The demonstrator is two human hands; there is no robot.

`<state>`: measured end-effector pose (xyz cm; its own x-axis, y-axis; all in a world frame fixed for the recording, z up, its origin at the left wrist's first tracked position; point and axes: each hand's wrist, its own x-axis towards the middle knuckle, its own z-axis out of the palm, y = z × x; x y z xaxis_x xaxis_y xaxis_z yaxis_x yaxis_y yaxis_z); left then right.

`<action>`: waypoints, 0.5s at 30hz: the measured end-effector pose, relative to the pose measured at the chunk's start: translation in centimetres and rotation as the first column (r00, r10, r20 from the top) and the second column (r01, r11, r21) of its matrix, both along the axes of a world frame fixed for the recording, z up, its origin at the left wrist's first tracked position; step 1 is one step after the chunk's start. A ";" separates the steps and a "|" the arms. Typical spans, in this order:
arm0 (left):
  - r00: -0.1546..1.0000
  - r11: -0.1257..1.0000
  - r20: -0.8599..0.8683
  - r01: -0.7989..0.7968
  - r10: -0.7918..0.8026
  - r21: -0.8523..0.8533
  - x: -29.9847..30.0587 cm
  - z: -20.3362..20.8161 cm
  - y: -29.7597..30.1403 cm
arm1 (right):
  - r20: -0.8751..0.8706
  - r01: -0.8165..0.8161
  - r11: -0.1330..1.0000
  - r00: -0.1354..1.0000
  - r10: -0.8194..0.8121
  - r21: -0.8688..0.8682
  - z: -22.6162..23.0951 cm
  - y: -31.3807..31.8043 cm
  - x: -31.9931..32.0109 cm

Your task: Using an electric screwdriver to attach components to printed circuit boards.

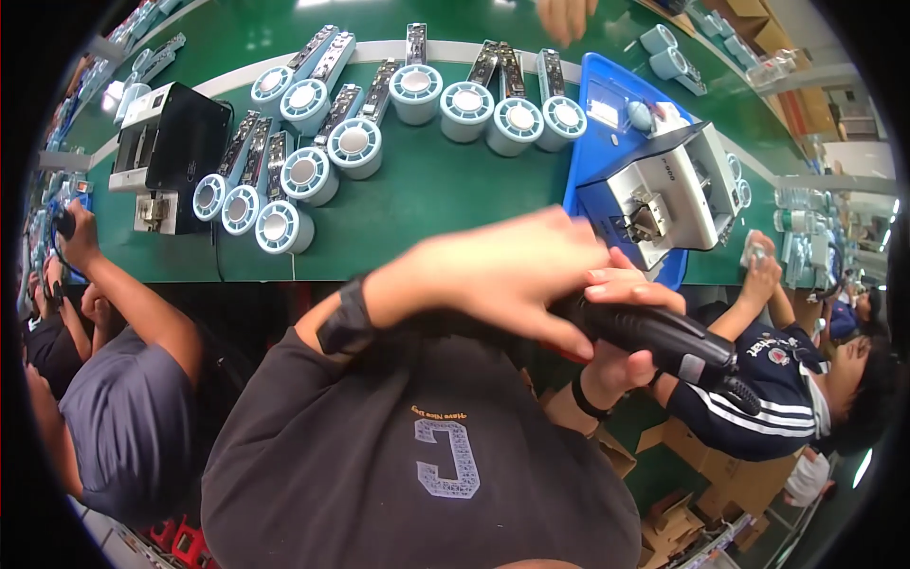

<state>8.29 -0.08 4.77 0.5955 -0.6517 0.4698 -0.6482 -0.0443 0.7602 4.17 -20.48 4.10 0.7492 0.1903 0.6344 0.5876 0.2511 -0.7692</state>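
Note:
My right hand (618, 353) is closed around a black electric screwdriver (664, 339), whose cable end points to the lower right. My left hand (502, 270), with a black watch on its wrist, reaches across in front of my chest to the tool's other end. It is smeared by motion; the thumb shows, while the fingertips are hidden near the right hand. Both hands are close to the table's near edge. Beyond them, light-blue round units (354, 142) with long circuit-board strips lie in a curved row on the green table (408, 213).
A black-and-white screw feeder (163, 156) stands at the left. Another screw feeder (654, 194) rests on a blue tray (590, 90) at the right. Co-workers sit on both sides; another person's hand (566, 17) reaches in from the far side. Cardboard boxes (706, 465) are below right.

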 end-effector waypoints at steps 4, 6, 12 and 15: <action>0.927 0.928 0.117 -0.366 0.357 0.063 4.7 -1.9 2.5 | -0.084 0.125 0.978 0.990 -0.113 0.168 0.2 2.6 0.5; 0.523 0.609 0.551 -0.793 0.650 0.034 6.4 -3.2 0.2 | -0.103 0.194 0.978 0.977 -0.186 0.074 -0.5 3.9 1.3; 0.541 0.523 0.598 -0.822 0.592 0.226 9.6 -5.2 -1.2 | 0.043 0.274 0.961 0.960 -0.276 0.036 -2.6 6.6 3.4; 0.631 0.546 0.526 -0.770 0.570 0.331 9.2 -3.8 -0.4 | -0.041 0.039 0.992 0.999 -0.035 0.123 -2.7 6.5 3.8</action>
<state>17.53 -0.51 0.98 0.8309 -0.3046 0.4655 -0.4496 -0.8605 0.2395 7.95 -13.97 1.36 0.7785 0.0841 0.6219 0.5689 0.3240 -0.7559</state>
